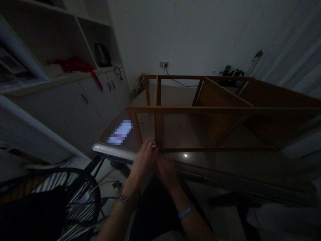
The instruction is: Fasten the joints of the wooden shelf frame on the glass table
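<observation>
A brown wooden shelf frame (180, 109) lies on its side on the glossy tabletop (185, 160), with solid wooden panels toward its right end. My left hand (143, 159) is at the near lower rail, where an upright crossbar meets it. Its fingers are bent and closed around that joint, with a small pale bit beside the fingertips. Close beside it, my right hand (166, 170) has its fingers curled against the near side of the same joint. Whatever lies between the right fingers is hidden, and the dim light blurs the detail.
A bright, pixelated rectangle (120, 132) lies at the table's left end. Small bits of hardware (141, 122) rest inside the frame. A black woven chair (82, 197) stands at lower left. White cabinets (92, 97) with a kettle (102, 55) line the left; a socket (164, 64) is on the wall.
</observation>
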`<state>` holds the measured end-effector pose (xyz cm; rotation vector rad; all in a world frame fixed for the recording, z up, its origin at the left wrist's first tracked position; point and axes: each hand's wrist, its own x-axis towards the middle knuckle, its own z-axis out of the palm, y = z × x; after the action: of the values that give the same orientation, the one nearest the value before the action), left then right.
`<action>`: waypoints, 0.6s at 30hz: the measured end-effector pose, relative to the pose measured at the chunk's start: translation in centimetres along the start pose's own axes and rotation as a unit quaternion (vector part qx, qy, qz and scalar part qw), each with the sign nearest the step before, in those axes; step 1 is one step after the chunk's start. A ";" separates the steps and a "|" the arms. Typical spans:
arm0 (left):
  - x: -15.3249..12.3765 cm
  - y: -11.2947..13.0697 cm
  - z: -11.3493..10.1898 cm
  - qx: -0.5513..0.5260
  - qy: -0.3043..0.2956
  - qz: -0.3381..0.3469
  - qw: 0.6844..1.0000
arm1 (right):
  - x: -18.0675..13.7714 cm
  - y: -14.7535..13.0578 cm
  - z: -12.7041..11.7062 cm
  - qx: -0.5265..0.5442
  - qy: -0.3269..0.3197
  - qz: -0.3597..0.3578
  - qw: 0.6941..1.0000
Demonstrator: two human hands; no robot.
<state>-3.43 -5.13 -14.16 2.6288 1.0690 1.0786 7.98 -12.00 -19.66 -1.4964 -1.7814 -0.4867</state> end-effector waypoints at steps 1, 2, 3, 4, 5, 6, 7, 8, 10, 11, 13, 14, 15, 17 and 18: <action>-0.6 -0.2 -0.4 0.018 0.009 0.015 1.000 | 0.0 0.0 -0.1 0.005 0.000 0.002 1.000; -1.2 -0.5 -0.7 0.045 0.023 0.030 0.998 | 0.1 -0.1 -0.1 0.009 -0.001 0.003 1.000; -1.8 -0.8 -0.9 0.072 0.048 0.040 0.995 | 0.1 -0.1 -0.2 0.014 0.000 0.004 1.000; -2.4 -1.3 -0.9 0.094 0.082 0.030 0.992 | 0.2 -0.2 -0.3 0.018 0.001 0.006 1.000; -3.0 -1.9 -0.8 0.109 0.118 0.009 0.987 | 0.3 -0.2 -0.3 0.022 0.003 0.007 1.000; -3.5 -2.5 -0.5 0.110 0.152 -0.017 0.982 | 0.3 -0.2 -0.4 0.026 0.005 0.008 1.000; -3.8 -3.0 -0.2 0.099 0.179 -0.050 0.978 | 0.3 -0.3 -0.4 0.028 0.008 0.009 1.000; -4.0 -3.5 0.1 0.086 0.188 -0.078 0.975 | 0.4 -0.3 -0.4 0.030 0.010 0.011 0.999; -3.9 -4.1 0.7 0.057 0.169 -0.105 0.978 | 0.4 -0.3 -0.3 0.031 0.011 0.014 0.999; -3.7 -4.2 1.0 0.050 0.151 -0.112 0.981 | 0.3 -0.3 -0.2 0.031 0.012 0.015 0.999; -3.2 -4.1 1.5 0.046 0.119 -0.125 0.984 | 0.2 -0.3 -0.1 0.031 0.011 0.016 0.999; -2.9 -3.9 1.8 0.042 0.106 -0.134 0.984 | 0.2 -0.3 0.0 0.032 0.010 0.015 0.999; -2.7 -3.7 2.0 0.035 0.101 -0.143 0.984 | 0.1 -0.3 0.1 0.033 0.009 0.013 0.999; -2.4 -3.4 2.6 0.023 0.110 -0.164 0.980 | 0.0 -0.4 0.3 0.036 0.006 0.011 0.999; -2.4 -3.3 2.8 0.021 0.116 -0.172 0.978 | 0.0 -0.4 0.4 0.038 0.006 0.012 0.999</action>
<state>-4.70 -3.76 -18.81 2.2641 1.5395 1.3081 7.46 -11.86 -19.84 -1.4579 -1.7525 -0.4117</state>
